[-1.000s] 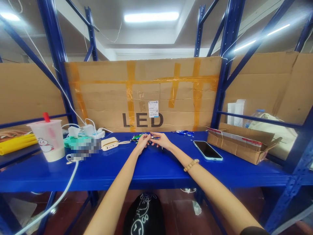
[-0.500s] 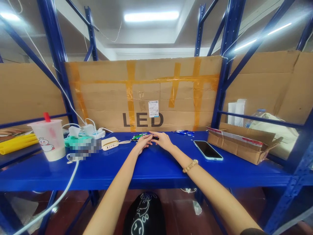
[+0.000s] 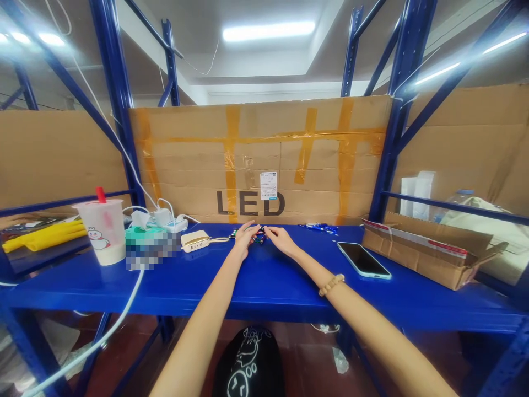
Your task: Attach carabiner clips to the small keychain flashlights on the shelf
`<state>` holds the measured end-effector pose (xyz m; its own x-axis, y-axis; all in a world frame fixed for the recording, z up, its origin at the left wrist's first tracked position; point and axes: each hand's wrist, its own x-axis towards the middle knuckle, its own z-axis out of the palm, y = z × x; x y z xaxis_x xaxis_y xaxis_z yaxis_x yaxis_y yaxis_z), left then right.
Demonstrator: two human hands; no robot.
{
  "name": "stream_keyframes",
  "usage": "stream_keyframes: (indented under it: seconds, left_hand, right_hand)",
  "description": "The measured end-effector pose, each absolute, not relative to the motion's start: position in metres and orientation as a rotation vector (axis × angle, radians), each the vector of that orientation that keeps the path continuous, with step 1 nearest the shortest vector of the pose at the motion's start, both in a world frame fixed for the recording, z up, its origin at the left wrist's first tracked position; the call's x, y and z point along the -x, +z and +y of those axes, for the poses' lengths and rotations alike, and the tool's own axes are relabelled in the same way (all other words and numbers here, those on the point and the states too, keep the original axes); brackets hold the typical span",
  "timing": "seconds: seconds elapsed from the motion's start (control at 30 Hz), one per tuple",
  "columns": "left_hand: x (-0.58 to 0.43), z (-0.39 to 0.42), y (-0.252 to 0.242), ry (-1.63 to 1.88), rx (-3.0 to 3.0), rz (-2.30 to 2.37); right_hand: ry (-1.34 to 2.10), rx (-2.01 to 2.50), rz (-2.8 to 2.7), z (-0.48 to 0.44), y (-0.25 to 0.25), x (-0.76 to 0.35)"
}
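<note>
Over the back half of the blue shelf top, my left hand [image 3: 245,239] and my right hand [image 3: 281,241] come together fingertip to fingertip. A small dark object [image 3: 260,236] with shiny, greenish edges is pinched between them. Its kind is too small and too covered by fingers to make out. Small green pieces [image 3: 233,234] show just left of my left hand, partly hidden behind it. Several small blue pieces [image 3: 320,227] lie to the right of my right hand, near the back edge.
A cream power bank [image 3: 195,242] with a strap, a drink cup [image 3: 104,237] and white chargers [image 3: 165,218] stand on the left. A phone [image 3: 363,259] and an open cardboard box [image 3: 430,259] are on the right. A large cardboard sheet [image 3: 185,171] closes off the back.
The view has shifted a little, so everything appears farther right. My right fingers have drawn back from over the left hand, and the dark object now shows between both hands' fingertips.
</note>
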<state>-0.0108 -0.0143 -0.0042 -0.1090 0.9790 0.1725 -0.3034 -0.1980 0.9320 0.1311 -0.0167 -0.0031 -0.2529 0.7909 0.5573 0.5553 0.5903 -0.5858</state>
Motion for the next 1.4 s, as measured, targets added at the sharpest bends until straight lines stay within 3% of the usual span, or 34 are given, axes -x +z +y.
stream_keyframes:
  seconds: [0.37,0.53,0.77,1.4]
  left_hand:
    - [0.016,-0.024,0.009,1.504,-0.864,0.816]
    - [0.017,-0.021,0.008,1.485,-0.807,0.875]
    - [0.010,-0.018,0.003,1.503,-0.925,1.036]
    - [0.010,-0.025,0.008,1.495,-0.886,1.075]
  right_hand:
    - [0.353,1.160,-1.955,-0.008,-0.009,-0.137]
    - [0.412,0.954,-2.144,-0.011,-0.008,-0.134]
    - [0.156,1.053,-2.366,-0.029,0.002,-0.135]
    - [0.124,1.144,-2.374,-0.032,0.004,-0.136]
